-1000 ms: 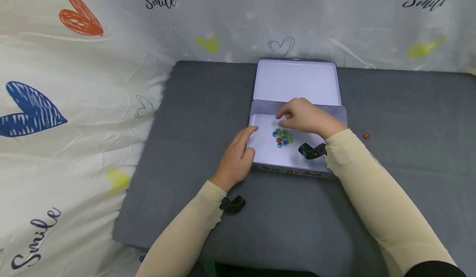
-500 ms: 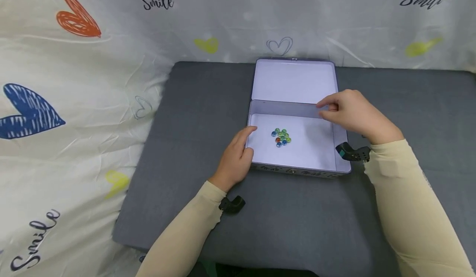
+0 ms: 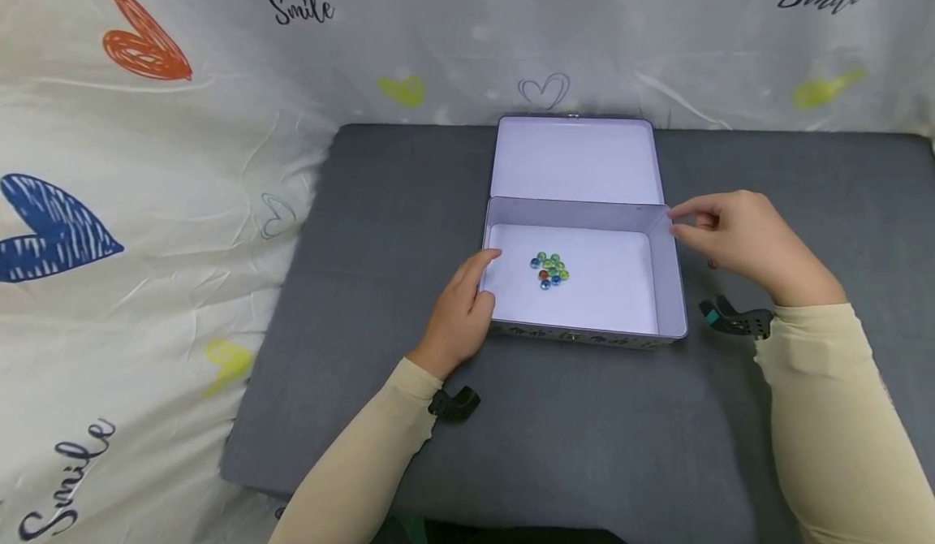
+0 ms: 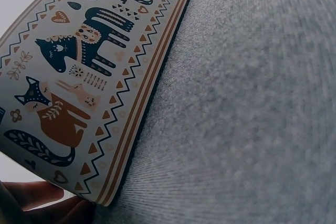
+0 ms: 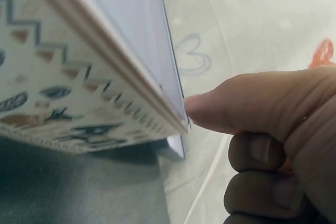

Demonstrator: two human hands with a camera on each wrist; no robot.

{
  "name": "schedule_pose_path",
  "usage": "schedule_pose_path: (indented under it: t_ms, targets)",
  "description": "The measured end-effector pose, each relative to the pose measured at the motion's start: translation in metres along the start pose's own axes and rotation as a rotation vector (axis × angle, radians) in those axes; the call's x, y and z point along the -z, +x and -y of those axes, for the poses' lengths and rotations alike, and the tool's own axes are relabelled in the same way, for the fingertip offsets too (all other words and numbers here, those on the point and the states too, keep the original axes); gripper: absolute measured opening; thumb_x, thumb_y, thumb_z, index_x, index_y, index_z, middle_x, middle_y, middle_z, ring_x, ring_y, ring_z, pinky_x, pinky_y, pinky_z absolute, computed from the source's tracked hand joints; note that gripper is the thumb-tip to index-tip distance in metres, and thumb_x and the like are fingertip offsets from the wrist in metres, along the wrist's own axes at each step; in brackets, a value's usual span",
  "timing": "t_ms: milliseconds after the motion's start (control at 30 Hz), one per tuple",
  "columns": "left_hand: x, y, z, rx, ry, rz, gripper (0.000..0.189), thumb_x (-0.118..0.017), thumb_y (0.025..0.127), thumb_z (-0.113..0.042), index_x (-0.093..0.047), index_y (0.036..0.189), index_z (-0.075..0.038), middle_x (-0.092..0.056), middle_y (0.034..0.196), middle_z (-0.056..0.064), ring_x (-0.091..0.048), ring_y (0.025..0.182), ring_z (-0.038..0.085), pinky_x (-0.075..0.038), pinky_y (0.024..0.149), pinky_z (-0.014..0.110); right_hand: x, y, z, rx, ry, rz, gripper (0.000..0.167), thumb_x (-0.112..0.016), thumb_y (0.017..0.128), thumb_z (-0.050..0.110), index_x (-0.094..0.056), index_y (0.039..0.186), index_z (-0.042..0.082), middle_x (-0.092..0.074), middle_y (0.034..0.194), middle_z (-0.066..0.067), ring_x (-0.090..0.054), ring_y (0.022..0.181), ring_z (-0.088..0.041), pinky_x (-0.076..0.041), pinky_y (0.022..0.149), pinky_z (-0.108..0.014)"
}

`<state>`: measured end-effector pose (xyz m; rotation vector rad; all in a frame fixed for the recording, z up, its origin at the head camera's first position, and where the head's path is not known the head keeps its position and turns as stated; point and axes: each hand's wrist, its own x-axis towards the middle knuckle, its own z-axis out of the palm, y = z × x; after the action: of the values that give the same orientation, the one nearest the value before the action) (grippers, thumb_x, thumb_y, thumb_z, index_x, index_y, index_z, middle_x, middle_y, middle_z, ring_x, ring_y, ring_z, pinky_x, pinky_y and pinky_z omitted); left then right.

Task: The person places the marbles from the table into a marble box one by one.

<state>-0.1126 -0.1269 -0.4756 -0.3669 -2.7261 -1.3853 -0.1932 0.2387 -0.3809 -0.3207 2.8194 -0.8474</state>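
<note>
An open rectangular tin box (image 3: 679, 317) stands on the grey table, its pale lid (image 3: 577, 158) tipped back. Inside, left of the middle, several glass marbles (image 3: 553, 258) in green and blue lie grouped with one orange-red marble (image 3: 544, 275). My left hand (image 3: 454, 317) rests along the box's left end, index fingertip over the rim; in the left wrist view its fingers (image 4: 50, 200) meet the patterned tin's corner. At the rear right corner my right hand (image 3: 756, 243) has thumb and index fingertips slightly apart, right at the rim. An orange marble (image 3: 713, 264) shows partly beneath this hand.
Grey cloth covers the table (image 3: 380, 203) on both sides of the box. A white curtain (image 3: 183, 325) with hearts and lettering hangs behind and to the left. Black wrist cameras are strapped over the beige sleeves (image 3: 825, 398).
My right hand has moved right from above the marbles to the box's rear right corner, now largely covering the loose orange marble. My left hand stays at the box's left end.
</note>
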Motion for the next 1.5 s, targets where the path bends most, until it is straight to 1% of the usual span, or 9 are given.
schedule_pose_path:
  t_ms: [67, 200, 367, 533, 700, 900, 1033, 1233, 1500]
  targets:
    - [0.001, 0.0, 0.0, 0.001, -0.001, -0.005, 0.062, -0.039, 0.095, -0.005, -0.049, 0.155, -0.015, -0.047, 0.161, 0.011, -0.043, 0.15, 0.02, -0.04, 0.119, 0.048, 0.0, -0.001, -0.005, -0.004, -0.002, -0.008, 0.032, -0.067, 0.101, 0.023, -0.074, 0.126, 0.004, -0.052, 0.065, -0.005, -0.057, 0.054, -0.02, -0.037, 0.057, -0.03]
    - [0.002, 0.001, 0.0, 0.006, -0.001, -0.01, 0.061, -0.04, 0.095, -0.005, -0.049, 0.154, -0.015, -0.047, 0.161, 0.011, -0.043, 0.149, 0.02, -0.039, 0.119, 0.048, -0.001, -0.002, -0.015, 0.004, -0.006, -0.028, 0.032, -0.068, 0.1, 0.02, -0.073, 0.126, 0.002, -0.057, 0.065, -0.005, -0.054, 0.055, -0.018, -0.035, 0.056, -0.031]
    - [0.002, 0.0, -0.001, 0.017, -0.002, -0.003, 0.061, -0.04, 0.095, -0.005, -0.049, 0.154, -0.016, -0.047, 0.161, 0.01, -0.043, 0.149, 0.018, -0.039, 0.12, 0.046, -0.003, -0.007, -0.03, -0.008, -0.01, -0.041, 0.032, -0.07, 0.099, 0.018, -0.073, 0.125, -0.001, -0.059, 0.066, -0.006, -0.042, 0.051, -0.014, -0.033, 0.053, -0.032]
    - [0.001, 0.0, -0.001, 0.016, -0.005, -0.005, 0.061, -0.039, 0.095, -0.005, -0.049, 0.154, -0.016, -0.046, 0.161, 0.01, -0.042, 0.149, 0.018, -0.038, 0.12, 0.046, -0.004, -0.01, -0.047, -0.049, -0.01, -0.017, 0.034, -0.07, 0.099, 0.018, -0.072, 0.125, -0.002, -0.058, 0.067, -0.008, -0.038, 0.051, -0.013, -0.033, 0.051, -0.033]
    - [0.0, 0.001, 0.0, 0.008, -0.004, -0.012, 0.061, -0.039, 0.095, -0.005, -0.049, 0.154, -0.016, -0.047, 0.161, 0.01, -0.043, 0.149, 0.018, -0.04, 0.119, 0.047, -0.01, -0.011, -0.064, -0.088, -0.03, 0.015, 0.034, -0.069, 0.099, 0.019, -0.072, 0.125, -0.003, -0.054, 0.069, -0.005, -0.039, 0.053, -0.013, -0.033, 0.051, -0.033]
    - [-0.002, 0.001, 0.0, -0.003, 0.0, -0.001, 0.06, -0.041, 0.097, -0.003, -0.049, 0.155, -0.016, -0.048, 0.16, 0.006, -0.042, 0.149, 0.017, -0.04, 0.119, 0.046, -0.021, -0.018, -0.083, -0.084, -0.06, 0.018, 0.034, -0.069, 0.099, 0.021, -0.073, 0.121, -0.005, -0.053, 0.068, -0.001, -0.041, 0.057, -0.01, -0.034, 0.055, -0.03]
    - [-0.002, 0.0, 0.0, 0.003, -0.001, -0.002, 0.06, -0.041, 0.097, -0.003, -0.049, 0.155, -0.017, -0.047, 0.16, 0.004, -0.042, 0.149, 0.017, -0.039, 0.119, 0.046, -0.024, -0.021, -0.087, -0.069, -0.087, 0.001, 0.033, -0.07, 0.099, 0.02, -0.074, 0.118, -0.006, -0.053, 0.068, 0.0, -0.042, 0.058, -0.01, -0.034, 0.056, -0.03]
    - [-0.003, -0.001, 0.0, 0.004, -0.008, -0.005, 0.06, -0.04, 0.097, -0.004, -0.049, 0.155, -0.017, -0.048, 0.16, 0.005, -0.043, 0.149, 0.017, -0.04, 0.119, 0.046, -0.025, -0.024, -0.089, -0.082, -0.109, -0.017, 0.033, -0.069, 0.098, 0.018, -0.073, 0.117, -0.008, -0.054, 0.069, -0.002, -0.044, 0.06, -0.013, -0.034, 0.056, -0.031]
    - [-0.003, -0.002, -0.001, 0.011, -0.014, -0.008, 0.06, -0.04, 0.096, -0.003, -0.049, 0.155, -0.015, -0.047, 0.161, 0.01, -0.042, 0.15, 0.019, -0.04, 0.119, 0.049, -0.026, -0.026, -0.09, -0.066, -0.113, -0.036, 0.03, -0.07, 0.097, 0.017, -0.075, 0.114, -0.008, -0.053, 0.067, 0.0, -0.043, 0.06, -0.011, -0.032, 0.057, -0.031]
